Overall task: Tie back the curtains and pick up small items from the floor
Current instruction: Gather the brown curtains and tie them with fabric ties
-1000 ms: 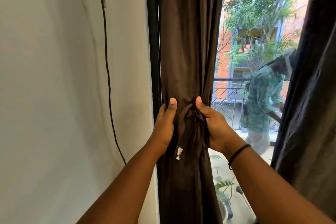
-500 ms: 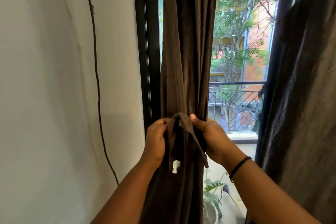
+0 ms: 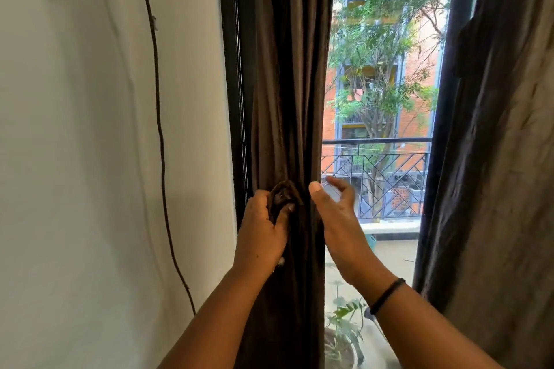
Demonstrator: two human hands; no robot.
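- Gathered brown curtain point(image 3: 287, 84) hangs against the window's left frame edge point(image 3: 230, 69).
- Left hand point(image 3: 262, 231) grips the knotted tie-back point(image 3: 283, 193) — fingertips buried in folds.
- Right hand point(image 3: 337, 207) spread loose beside the curtain, holding nothing; fingers blurred.
- Second curtain point(image 3: 503, 159) cut off at right.

Single head view, close, facing forward at curtain point(image 3: 287, 84) beside window point(image 3: 380, 99).

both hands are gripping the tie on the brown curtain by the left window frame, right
Not quite. Only the left hand grips the tie on the brown curtain. The right hand is open beside it, as the head view shows.
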